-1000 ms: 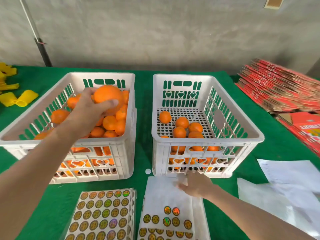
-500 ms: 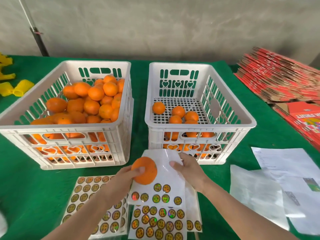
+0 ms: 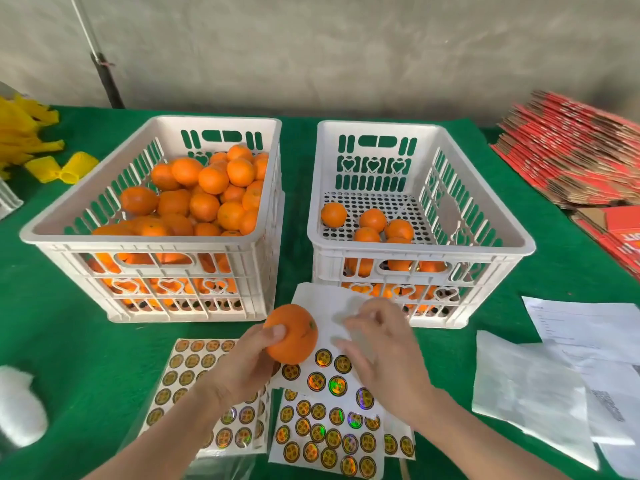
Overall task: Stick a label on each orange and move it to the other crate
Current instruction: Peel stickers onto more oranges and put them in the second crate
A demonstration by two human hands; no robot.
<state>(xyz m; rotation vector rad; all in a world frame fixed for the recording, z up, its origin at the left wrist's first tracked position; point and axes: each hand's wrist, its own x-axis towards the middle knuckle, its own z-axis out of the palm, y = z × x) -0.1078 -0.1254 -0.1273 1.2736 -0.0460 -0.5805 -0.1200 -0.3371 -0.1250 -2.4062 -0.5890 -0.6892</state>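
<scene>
Orange (image 3: 292, 334) sits in my left hand (image 3: 247, 367), fingers wrapped around it, above the label sheets (image 3: 325, 420) on the desk (image 3: 69, 344). My right hand (image 3: 384, 355) hovers palm-down beside it, blurred; fingers' state unclear.

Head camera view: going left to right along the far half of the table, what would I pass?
Yellow pieces → full crate of oranges → nearly empty crate holding a few oranges → stack of flattened red cartons.

One head-worn camera looks forward and down, close over the green table (image 3: 62, 341) toward the wall (image 3: 346, 46)
</scene>
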